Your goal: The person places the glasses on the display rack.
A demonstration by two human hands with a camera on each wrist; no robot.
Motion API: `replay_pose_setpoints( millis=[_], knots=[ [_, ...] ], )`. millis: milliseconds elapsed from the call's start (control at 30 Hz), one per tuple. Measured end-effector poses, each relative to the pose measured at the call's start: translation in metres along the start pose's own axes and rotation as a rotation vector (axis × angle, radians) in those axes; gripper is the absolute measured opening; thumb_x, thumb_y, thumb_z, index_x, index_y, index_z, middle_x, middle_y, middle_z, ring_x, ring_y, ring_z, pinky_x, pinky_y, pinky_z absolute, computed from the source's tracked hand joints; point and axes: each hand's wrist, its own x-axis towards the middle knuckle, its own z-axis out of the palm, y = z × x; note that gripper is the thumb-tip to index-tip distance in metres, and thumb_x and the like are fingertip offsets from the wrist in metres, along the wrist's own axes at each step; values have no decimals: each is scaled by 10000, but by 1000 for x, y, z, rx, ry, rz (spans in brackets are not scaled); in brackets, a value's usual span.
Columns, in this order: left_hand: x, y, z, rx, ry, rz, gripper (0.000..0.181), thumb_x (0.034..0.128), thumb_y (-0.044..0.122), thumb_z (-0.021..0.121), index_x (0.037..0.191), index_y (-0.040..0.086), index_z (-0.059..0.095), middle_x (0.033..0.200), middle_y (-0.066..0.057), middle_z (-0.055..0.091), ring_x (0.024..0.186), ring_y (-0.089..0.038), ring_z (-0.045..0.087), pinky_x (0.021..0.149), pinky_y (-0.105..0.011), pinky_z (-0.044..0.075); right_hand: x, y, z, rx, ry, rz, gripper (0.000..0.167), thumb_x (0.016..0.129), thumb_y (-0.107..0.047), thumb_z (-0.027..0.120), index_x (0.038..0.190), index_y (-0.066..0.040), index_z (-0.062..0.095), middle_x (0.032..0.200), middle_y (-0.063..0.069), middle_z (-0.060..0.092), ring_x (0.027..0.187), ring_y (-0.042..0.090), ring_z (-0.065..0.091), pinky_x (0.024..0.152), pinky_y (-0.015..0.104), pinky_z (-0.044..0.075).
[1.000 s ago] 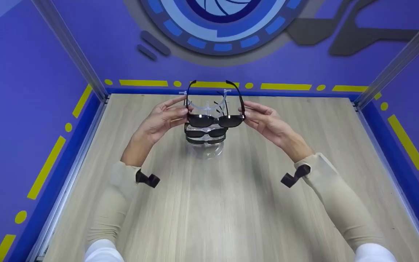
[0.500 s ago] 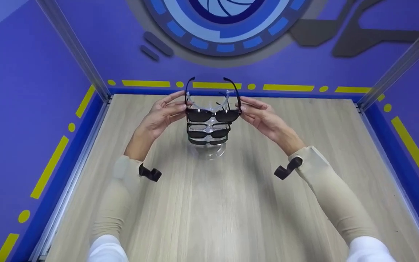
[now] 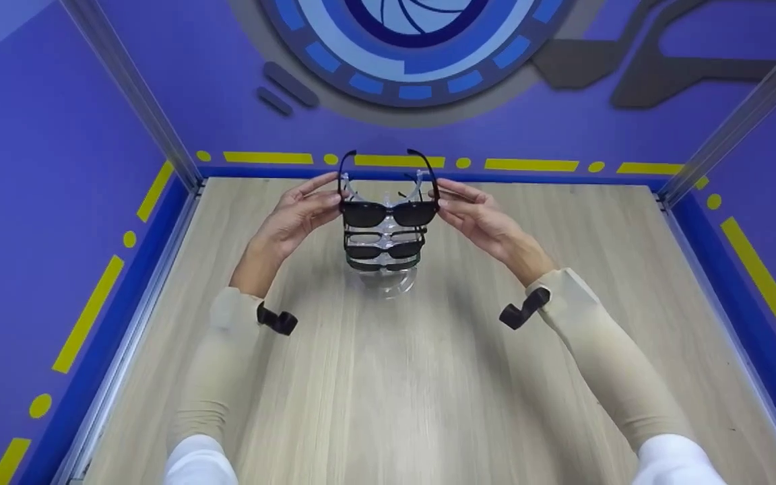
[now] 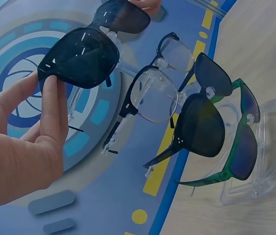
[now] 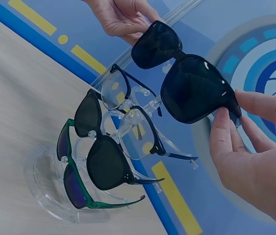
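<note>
Black sunglasses (image 3: 389,214) with dark lenses are at the top of a clear display stand (image 3: 388,286), their temples pointing toward the back wall. My left hand (image 3: 297,217) pinches the frame at its left hinge, thumb and fingertips on the temple. On the other side, my right hand (image 3: 479,217) pinches the right hinge the same way. Lower on the stand sit clear-lens glasses (image 4: 152,93) with dark upper rims, then dark-lens sunglasses (image 4: 201,125), and lowest a green-framed pair (image 4: 243,152). Whether the top pair touches the stand's upper holder is hard to tell.
The stand rises from the wooden tabletop (image 3: 388,391) near its back edge. Blue-purple panels (image 3: 179,101) with yellow marks enclose the back and both sides. Metal posts (image 3: 135,94) stand at the back corners.
Both hands have carried the black sunglasses slightly left and up, more in line with the stand. The clear-lens pair beneath them has come into sight.
</note>
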Motion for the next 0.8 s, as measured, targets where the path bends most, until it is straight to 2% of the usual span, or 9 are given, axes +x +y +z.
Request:
replay_pose_setpoints(
  millis=[133,233,300,567,800],
  knots=[
    [4,-3,-2,37,20,8,560,977,-93,586,1511,-28,432,969,-37,789,919,-131,758,877,-265,619,2,2,-1,-12,5,-8,419,970,121,564,1359,-36,574,1126,44,750,1024,144,717,942,256,577],
    [4,-5,-4,45,29,5,558,974,-83,599,1506,-32,439,950,-25,785,892,-121,755,874,-259,619,2,4,-2,2,1,-13,337,959,121,586,1227,-68,666,1095,47,763,1007,152,723,939,259,578],
    [4,-5,-5,41,29,2,568,967,-78,615,1506,-30,441,954,-31,784,896,-126,754,877,-261,619,3,4,-1,11,-6,-14,320,951,115,605,1202,-67,684,1081,47,764,975,146,726,931,255,577],
    [5,-5,-6,8,42,-7,549,949,-93,635,1470,-5,488,951,-48,775,895,-149,753,872,-270,623,9,6,-2,25,-13,-9,302,950,122,604,1149,-70,723,1061,38,773,980,141,718,947,257,565],
    [4,-8,-8,9,40,-3,525,944,-94,639,1442,16,517,965,-53,770,900,-144,750,889,-272,618,10,9,-5,10,-23,0,312,955,112,604,1177,-74,721,1084,28,774,997,137,719,971,261,556]
  ],
)
